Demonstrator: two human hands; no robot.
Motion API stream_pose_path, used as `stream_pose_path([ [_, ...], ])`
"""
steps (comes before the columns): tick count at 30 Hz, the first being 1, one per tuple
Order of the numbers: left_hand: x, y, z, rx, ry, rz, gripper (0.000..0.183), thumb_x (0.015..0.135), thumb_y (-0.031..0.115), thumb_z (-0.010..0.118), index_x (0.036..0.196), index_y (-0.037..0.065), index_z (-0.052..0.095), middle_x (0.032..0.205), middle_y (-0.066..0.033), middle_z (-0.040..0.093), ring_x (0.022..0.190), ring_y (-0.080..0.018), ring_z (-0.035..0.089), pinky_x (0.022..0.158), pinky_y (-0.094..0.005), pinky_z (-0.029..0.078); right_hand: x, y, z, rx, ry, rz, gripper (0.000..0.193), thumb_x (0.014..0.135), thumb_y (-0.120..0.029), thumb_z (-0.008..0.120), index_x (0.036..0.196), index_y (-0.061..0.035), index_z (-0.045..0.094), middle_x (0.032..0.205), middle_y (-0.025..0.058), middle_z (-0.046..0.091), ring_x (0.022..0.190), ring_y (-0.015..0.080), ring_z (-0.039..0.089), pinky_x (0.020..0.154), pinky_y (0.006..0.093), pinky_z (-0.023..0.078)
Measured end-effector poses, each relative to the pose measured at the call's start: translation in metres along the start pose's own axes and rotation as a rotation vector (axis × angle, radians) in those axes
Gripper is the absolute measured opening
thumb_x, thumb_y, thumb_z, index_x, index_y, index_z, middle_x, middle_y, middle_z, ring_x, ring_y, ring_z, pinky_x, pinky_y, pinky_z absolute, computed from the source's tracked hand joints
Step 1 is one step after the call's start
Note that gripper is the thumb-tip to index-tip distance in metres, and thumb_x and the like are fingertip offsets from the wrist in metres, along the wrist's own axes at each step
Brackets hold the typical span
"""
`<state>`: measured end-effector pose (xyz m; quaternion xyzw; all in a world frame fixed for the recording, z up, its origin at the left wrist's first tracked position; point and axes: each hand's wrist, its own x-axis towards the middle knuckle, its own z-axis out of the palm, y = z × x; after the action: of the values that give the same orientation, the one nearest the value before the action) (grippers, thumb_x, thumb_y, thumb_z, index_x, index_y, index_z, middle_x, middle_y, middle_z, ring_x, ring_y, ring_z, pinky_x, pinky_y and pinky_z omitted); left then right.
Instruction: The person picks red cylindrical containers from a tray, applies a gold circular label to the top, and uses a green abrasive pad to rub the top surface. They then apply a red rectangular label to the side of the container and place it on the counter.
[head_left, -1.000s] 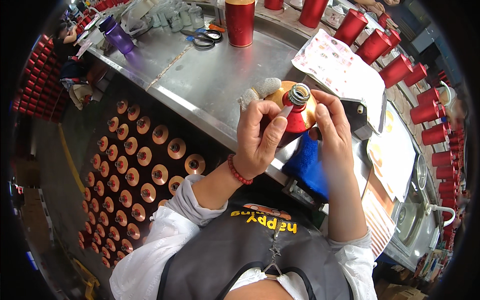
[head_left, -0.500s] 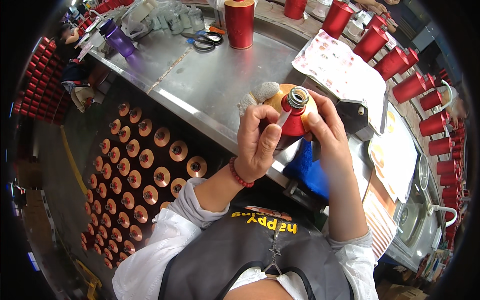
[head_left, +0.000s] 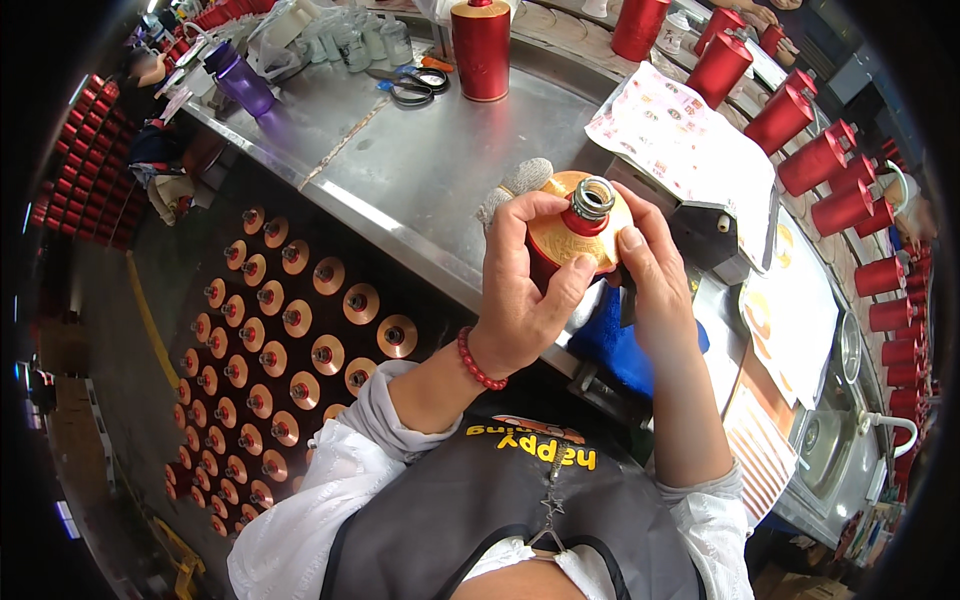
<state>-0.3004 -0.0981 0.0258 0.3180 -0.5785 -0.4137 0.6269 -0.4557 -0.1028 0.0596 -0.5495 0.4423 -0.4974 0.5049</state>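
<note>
Between my two hands I hold a red bottle [head_left: 578,235] with a gold shoulder and an uncapped glass mouth, tilted toward me. My left hand [head_left: 525,285] is closed round its left side, thumb on the gold shoulder and index finger by the neck. A grey knitted glove or finger cover [head_left: 515,188] shows beyond those fingers. From the right, my right hand [head_left: 655,265] grips the shoulder, thumb at the edge and fingers behind. The bottle's lower body is mostly hidden. A blue cloth [head_left: 605,335] lies below it at the bench edge.
On the steel bench [head_left: 400,160] stand another red bottle [head_left: 481,60], scissors [head_left: 415,88] and a purple drinking bottle [head_left: 238,80]. A box with printed sheets [head_left: 670,120] is at right, before a conveyor with red bottles [head_left: 780,120]. Many gold-topped bottles [head_left: 297,315] stand on the floor at left.
My left thumb and index finger have spread from the neck to the shoulder; the pale strip held there no longer shows. The bottle tilts more toward me. Conveyor bottles have shifted.
</note>
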Motion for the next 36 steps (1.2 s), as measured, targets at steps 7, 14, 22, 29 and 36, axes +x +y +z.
stream_pose_path([
  [7,0.002,0.001,0.006,0.033,0.037,-0.009,0.046,0.089,0.010,0.065,0.128,-0.001,0.043,0.126,-0.0155,0.048,0.115,-0.0223,0.050,0.103,-0.0367,0.041,-0.001,-0.001,0.000,-0.044,0.002,0.000,0.050,0.103,-0.032,0.050,0.144,-0.0028,0.048,0.128,0.0063,0.059,0.114,0.0117,0.054,0.098,0.0268,0.043],
  [14,0.005,-0.001,-0.006,-0.208,-0.003,0.018,0.041,0.101,0.021,0.056,0.132,-0.002,0.043,0.126,-0.0140,0.051,0.117,-0.0185,0.051,0.103,-0.0336,0.041,0.002,0.001,-0.004,-0.248,0.052,-0.111,0.052,0.102,-0.035,0.054,0.144,-0.0043,0.049,0.128,0.0077,0.059,0.119,0.0154,0.055,0.100,0.0294,0.043],
  [22,0.007,-0.007,-0.010,-0.086,-0.008,0.004,0.042,0.099,0.018,0.055,0.135,-0.003,0.045,0.127,-0.0142,0.052,0.118,-0.0202,0.049,0.105,-0.0341,0.039,0.004,-0.005,0.006,-0.292,0.028,-0.238,0.047,0.095,-0.020,0.063,0.135,0.0018,0.053,0.125,0.0153,0.055,0.118,0.0247,0.054,0.104,0.0344,0.041],
  [29,-0.001,-0.024,-0.012,0.133,0.057,0.225,0.051,0.101,0.029,0.057,0.138,-0.003,0.043,0.132,-0.0170,0.050,0.121,-0.0236,0.049,0.106,-0.0359,0.038,0.003,0.004,0.001,-0.199,-0.003,-0.240,0.046,0.104,-0.025,0.049,0.141,0.0018,0.050,0.132,0.0149,0.052,0.124,0.0249,0.051,0.108,0.0346,0.037],
  [36,-0.007,-0.015,-0.006,0.049,0.043,0.223,0.058,0.099,0.026,0.061,0.142,-0.004,0.036,0.135,-0.0206,0.045,0.122,-0.0283,0.049,0.107,-0.0397,0.037,0.003,0.006,-0.006,-0.154,-0.062,-0.207,0.054,0.107,-0.034,0.042,0.149,-0.0003,0.043,0.141,0.0113,0.047,0.134,0.0214,0.045,0.112,0.0329,0.034],
])
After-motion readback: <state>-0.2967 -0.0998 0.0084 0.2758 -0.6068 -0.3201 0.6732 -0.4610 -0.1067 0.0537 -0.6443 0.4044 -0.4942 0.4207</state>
